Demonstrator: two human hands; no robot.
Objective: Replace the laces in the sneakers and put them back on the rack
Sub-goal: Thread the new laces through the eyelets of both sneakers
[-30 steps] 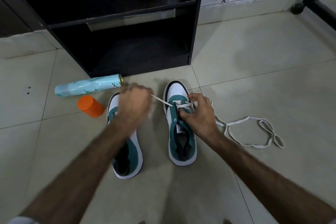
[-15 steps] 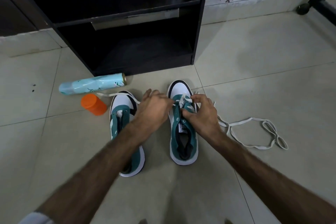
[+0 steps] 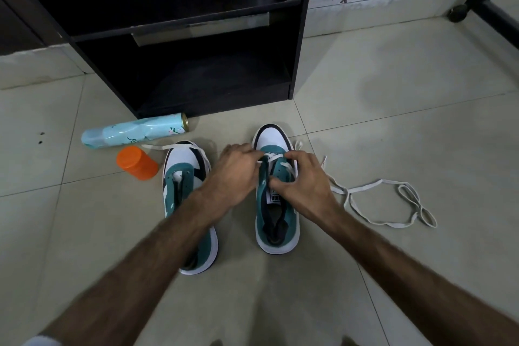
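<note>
Both hands are down on the right-hand teal-and-white sneaker (image 3: pixel 276 196), which stands on the pale tiled floor (image 3: pixel 393 135) just in front of the black wooden shoe rack (image 3: pixel 297 50). The left hand (image 3: pixel 234 174) has its fingers curled in at the lowest eyelets; what exactly they pinch is hidden behind the knuckles, so I cannot tell. The right hand (image 3: pixel 302 180) is closed loosely over the tongue, thumb and fingertips seeming to nip the flat white lace (image 3: pixel 273 159).

By my reckoning the job is early: only a crossing or two of lace shows near the toe of this shoe, and most of that lace still trails loose over the tiles (image 3: pixel 393 202) towards the right. The other teal-and-white sneaker (image 3: pixel 182 182), just beside it on the left, shows bare eyelets, with a white lace end (image 3: pixel 165 146) lying across its toe (not threaded, as far as I can see). Neither shoe is back on the rack.

Both sneakers lie with their long axes running away from the person, toes towards the rack's lower shelf, heels nearest the person, soles flat on the floor.
</note>
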